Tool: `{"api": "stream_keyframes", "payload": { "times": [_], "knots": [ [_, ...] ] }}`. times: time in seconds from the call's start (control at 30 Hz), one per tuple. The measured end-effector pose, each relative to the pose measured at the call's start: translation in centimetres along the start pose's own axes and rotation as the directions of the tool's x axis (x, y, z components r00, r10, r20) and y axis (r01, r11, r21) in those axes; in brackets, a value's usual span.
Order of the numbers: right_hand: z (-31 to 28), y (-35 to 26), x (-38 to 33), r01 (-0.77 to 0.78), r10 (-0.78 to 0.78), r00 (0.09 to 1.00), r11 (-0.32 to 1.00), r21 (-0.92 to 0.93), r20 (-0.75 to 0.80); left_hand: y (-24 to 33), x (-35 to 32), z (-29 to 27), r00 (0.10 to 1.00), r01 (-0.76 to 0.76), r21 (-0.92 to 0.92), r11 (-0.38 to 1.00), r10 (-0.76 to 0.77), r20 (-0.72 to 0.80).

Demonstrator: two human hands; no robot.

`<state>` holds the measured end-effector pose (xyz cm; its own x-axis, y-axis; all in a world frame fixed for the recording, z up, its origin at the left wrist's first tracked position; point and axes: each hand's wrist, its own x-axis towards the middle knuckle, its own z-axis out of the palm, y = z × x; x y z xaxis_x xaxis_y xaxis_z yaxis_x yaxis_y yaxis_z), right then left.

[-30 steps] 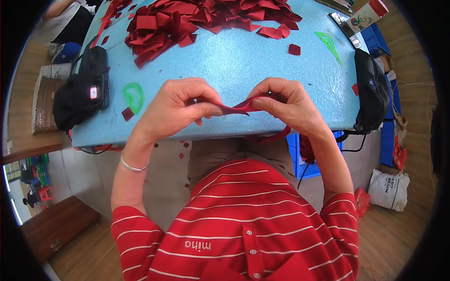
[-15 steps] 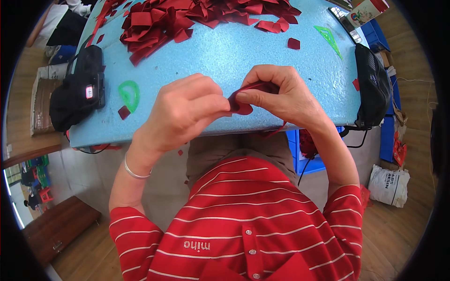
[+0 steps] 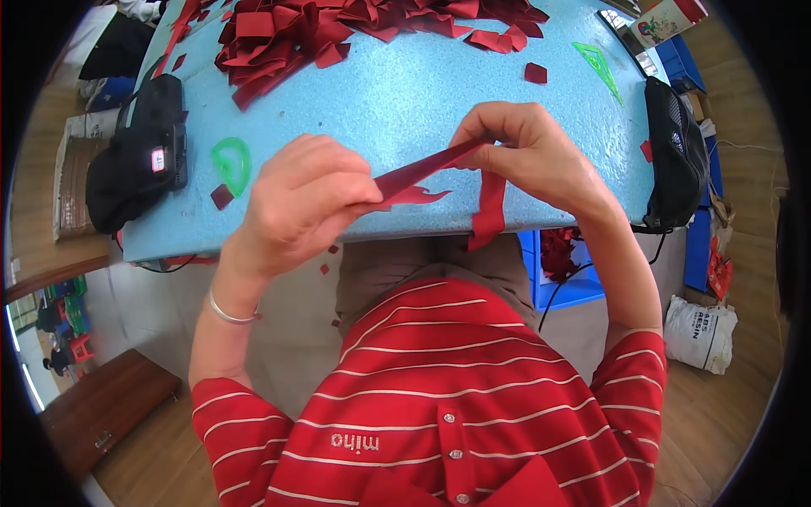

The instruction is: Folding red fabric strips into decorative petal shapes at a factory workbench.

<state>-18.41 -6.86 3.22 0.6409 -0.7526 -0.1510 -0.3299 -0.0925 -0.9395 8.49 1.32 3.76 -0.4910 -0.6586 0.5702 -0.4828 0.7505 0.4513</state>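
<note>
Both your hands pinch one red ribbon strip (image 3: pixel 427 173). It stretches taut between your left hand (image 3: pixel 308 203) and right hand (image 3: pixel 528 152), fingers closed tight.

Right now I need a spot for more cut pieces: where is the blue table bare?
Bare: the blue table middle, between the red ribbon pile and both hands, across to the green triangle ruler. Crowded: the far edge, and the left by the black device.

A heap of red fabric pieces (image 3: pixel 338 29) lies on a blue table (image 3: pixel 397 110) beyond the grip, a green curved template (image 3: pixel 231 162) and black bag (image 3: pixel 135 156) to its left, a green triangle ruler (image 3: pixel 598 66) to its right.
</note>
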Motion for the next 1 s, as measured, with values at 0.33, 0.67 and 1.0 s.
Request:
{"api": "stream_keyframes", "payload": {
  "times": [0.33,0.67,1.0],
  "knots": [
    [-1.2,-0.6,-2.2,-0.107,0.103,0.994,0.946,0.306,0.029,0.3,-0.6,-0.4,0.996,0.094,-0.127,0.987,-0.094,0.003],
    [-0.2,-4.2,-2.4,0.139,-0.138,0.989,0.99,0.006,-0.058,1.3,1.3,0.2,1.0,-0.007,-0.1,0.995,0.008,0.005],
    [2.4,-4.6,-0.1,0.148,-0.15,0.988,0.988,-0.041,-0.045,1.4,1.1,1.0,0.972,-0.222,0.199,0.954,0.232,-0.026]
  ]
}}
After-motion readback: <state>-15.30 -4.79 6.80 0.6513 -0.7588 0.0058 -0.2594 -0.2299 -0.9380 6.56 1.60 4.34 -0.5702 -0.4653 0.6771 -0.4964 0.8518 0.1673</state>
